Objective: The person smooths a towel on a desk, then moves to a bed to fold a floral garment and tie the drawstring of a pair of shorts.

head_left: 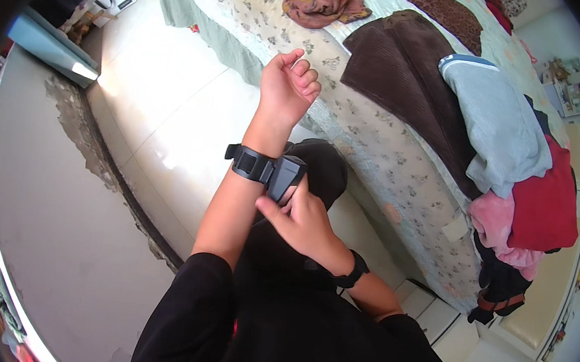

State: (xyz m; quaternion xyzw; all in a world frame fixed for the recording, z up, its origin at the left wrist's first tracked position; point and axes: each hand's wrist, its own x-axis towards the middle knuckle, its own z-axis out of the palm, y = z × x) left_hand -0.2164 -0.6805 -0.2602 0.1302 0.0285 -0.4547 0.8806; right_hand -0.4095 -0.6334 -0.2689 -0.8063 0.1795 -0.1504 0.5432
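My left hand (290,85) is raised with the palm turned up, its fingers loosely curled in and nothing in them. Around that forearm runs a black strap (253,164) carrying a dark grey box-shaped device (286,178). My right hand (306,229) grips the lower side of this device, the fingers partly hidden behind it and the thumb near the forearm. A second black band (353,270) sits on my right wrist.
At right stands a bed with a floral cover (394,132). On it lie brown trousers (414,74), a light blue garment (497,125), a red cloth (549,201) and a bunched patterned scarf (323,1). A wall with peeling paint (64,178) is at left.
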